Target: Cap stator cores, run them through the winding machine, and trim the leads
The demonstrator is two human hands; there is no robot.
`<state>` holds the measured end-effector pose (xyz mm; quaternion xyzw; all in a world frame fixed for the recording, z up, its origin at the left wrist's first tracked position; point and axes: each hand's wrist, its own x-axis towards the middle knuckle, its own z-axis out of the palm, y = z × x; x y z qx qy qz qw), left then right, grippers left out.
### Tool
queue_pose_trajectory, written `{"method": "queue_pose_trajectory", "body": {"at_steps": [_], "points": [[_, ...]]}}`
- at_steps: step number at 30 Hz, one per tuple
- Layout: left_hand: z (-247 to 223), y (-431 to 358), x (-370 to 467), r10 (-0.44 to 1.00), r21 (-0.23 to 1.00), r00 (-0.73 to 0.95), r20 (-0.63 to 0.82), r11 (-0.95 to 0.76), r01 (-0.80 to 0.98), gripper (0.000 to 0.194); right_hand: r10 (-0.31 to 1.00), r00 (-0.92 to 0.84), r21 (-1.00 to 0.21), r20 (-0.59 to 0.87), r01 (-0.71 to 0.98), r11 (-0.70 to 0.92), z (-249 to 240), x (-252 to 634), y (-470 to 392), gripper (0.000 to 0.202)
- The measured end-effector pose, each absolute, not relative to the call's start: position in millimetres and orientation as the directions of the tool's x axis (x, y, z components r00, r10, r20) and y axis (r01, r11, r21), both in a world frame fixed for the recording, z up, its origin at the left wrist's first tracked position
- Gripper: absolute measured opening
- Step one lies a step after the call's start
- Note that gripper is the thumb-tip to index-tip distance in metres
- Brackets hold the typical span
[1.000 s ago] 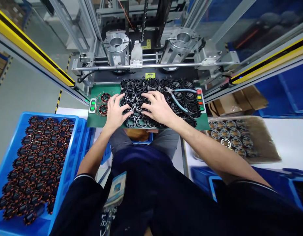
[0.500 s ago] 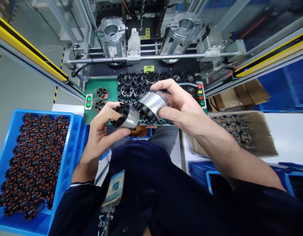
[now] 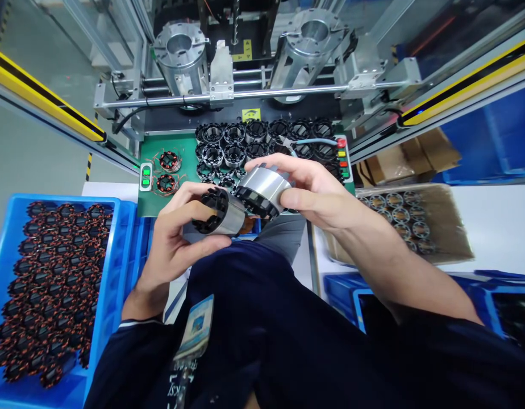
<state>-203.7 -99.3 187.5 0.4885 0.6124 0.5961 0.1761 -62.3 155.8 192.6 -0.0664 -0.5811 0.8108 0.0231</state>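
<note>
My left hand [image 3: 177, 227] is closed on a motor stator core [image 3: 232, 216], a silver metal ring with black plastic toothed ends, one finger reaching into its opening. In my right hand [image 3: 309, 190] is a second stator core [image 3: 262, 186], gripped between thumb and fingers and tilted. The two cores are close together; whether they touch I cannot tell. Behind them, rows of similar stator cores [image 3: 234, 153] stand on a green mat [image 3: 188, 142]. Two stators wound with copper wire [image 3: 166, 183] lie at the mat's left side.
A blue bin [image 3: 117, 255] of copper-wound stators stands at the left. At the right is a plastic-lined box [image 3: 454, 238] of metal rings. A machine with two metal cylinders [image 3: 181, 62] and a horizontal rail [image 3: 254, 95] spans the back. Cutters [image 3: 288, 145] lie on the cores.
Both hands have come slightly lower in view with the cores still in them. The right core has tipped a little, and the cutters now show behind it. The whole view has shifted slightly.
</note>
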Motion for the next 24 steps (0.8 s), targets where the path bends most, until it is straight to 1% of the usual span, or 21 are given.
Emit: {"method": "queue_pose_trajectory", "body": {"at_steps": [3,5,6,8,10,11,12,13,15,17,19,21,22,24], "points": [[189.8,-99.3,-203.8,0.807,0.907,-0.465,0.363,-0.191,0.375,0.023,0.073,-0.996,-0.950,-0.053,0.028,-0.312,192.6,-64.2,162.4,0.069],[189.3,-100.3,-205.8,0.822,0.910,-0.453,0.343,-0.173,0.376,0.020,0.100,-0.994,-0.964,-0.032,0.004,-0.267,194.0,-70.4,179.9,0.069],[187.9,-101.0,-207.2,0.838,0.912,-0.438,0.325,-0.156,0.378,0.018,0.140,-0.990,-0.975,-0.019,-0.013,-0.224,195.6,-76.1,194.7,0.071],[181.9,-101.7,-209.4,0.870,0.919,-0.407,0.278,-0.118,0.376,0.017,0.260,-0.965,-0.996,0.032,-0.052,-0.072,202.1,-93.1,237.3,0.074],[171.3,-98.9,-208.2,0.876,0.945,-0.431,0.215,-0.075,0.318,0.016,0.381,-0.915,-0.980,0.131,-0.062,0.188,213.4,-117.2,292.3,0.074],[164.6,-95.8,-205.6,0.865,0.968,-0.472,0.173,-0.060,0.245,0.015,0.440,-0.874,-0.932,0.205,-0.038,0.360,220.3,-131.0,321.1,0.072],[157.3,-91.6,-201.7,0.843,0.989,-0.524,0.120,-0.054,0.139,0.017,0.479,-0.839,-0.845,0.257,0.045,0.533,227.1,-145.5,348.6,0.072],[149.8,-86.7,-196.8,0.812,0.998,-0.581,0.049,-0.055,0.007,0.020,0.510,-0.804,-0.733,0.305,0.144,0.665,233.4,-160.1,373.5,0.071],[135.1,-77.0,-185.8,0.734,0.963,-0.668,-0.124,-0.075,-0.261,0.029,0.562,-0.755,-0.622,0.339,0.268,0.736,241.7,-187.2,411.8,0.070],[122.3,-71.4,-177.3,0.664,0.897,-0.698,-0.269,-0.091,-0.433,0.040,0.591,-0.738,-0.574,0.326,0.342,0.744,243.6,-208.6,434.2,0.067],[112.5,-72.4,-174.8,0.612,0.858,-0.709,-0.349,-0.096,-0.505,0.046,0.587,-0.755,-0.522,0.292,0.388,0.759,240.5,-222.7,444.5,0.065],[106.7,-78.8,-178.3,0.577,0.843,-0.723,-0.380,-0.105,-0.527,0.052,0.556,-0.792,-0.466,0.253,0.404,0.788,236.2,-229.9,448.2,0.066],[105.5,-82.7,-181.6,0.563,0.843,-0.732,-0.384,-0.110,-0.527,0.058,0.533,-0.814,-0.437,0.232,0.402,0.805,234.7,-231.6,448.8,0.067],[107.0,-88.8,-188.5,0.548,0.846,-0.747,-0.376,-0.126,-0.518,0.078,0.477,-0.860,-0.380,0.181,0.386,0.841,234.2,-233.0,448.3,0.067]]}}
